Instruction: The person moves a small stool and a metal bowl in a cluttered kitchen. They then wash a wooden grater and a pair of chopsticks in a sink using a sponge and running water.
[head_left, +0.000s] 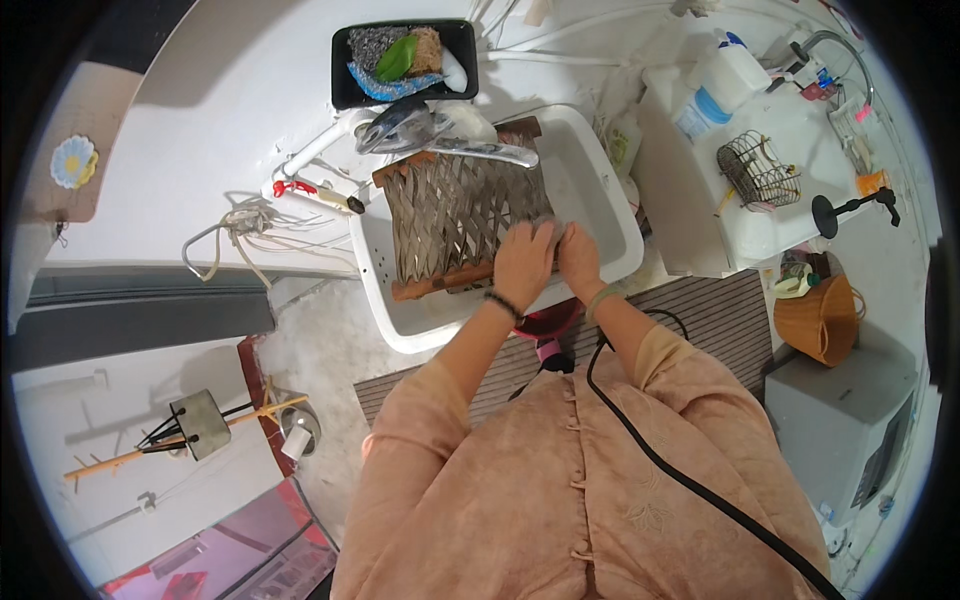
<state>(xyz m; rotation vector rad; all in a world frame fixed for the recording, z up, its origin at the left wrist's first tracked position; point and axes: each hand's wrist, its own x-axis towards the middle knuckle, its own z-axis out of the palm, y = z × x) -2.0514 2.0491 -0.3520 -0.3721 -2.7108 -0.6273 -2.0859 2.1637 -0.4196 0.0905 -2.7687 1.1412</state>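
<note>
My left hand (523, 262) and my right hand (581, 259) meet at the near right corner of a lattice of grey-brown woven strips (457, 214). Pinched between their fingertips is a small greyish thing (556, 228), mostly covered, so its kind is unclear. Reddish-brown wooden bars (442, 280) edge the lattice at its near and far sides. It lies across a white sink basin (626, 225), which shows at its right and front. A chrome faucet (487, 152) reaches over the far side of the lattice.
A black tray (469, 56) with scrubbing pads and a green leaf stands behind the sink. A red-handled brush (319, 196) rests at the sink's left edge. Right are a white counter (679, 195), a wire basket (759, 171) and an orange-brown basket (814, 319). A black cable (675, 469) crosses my front.
</note>
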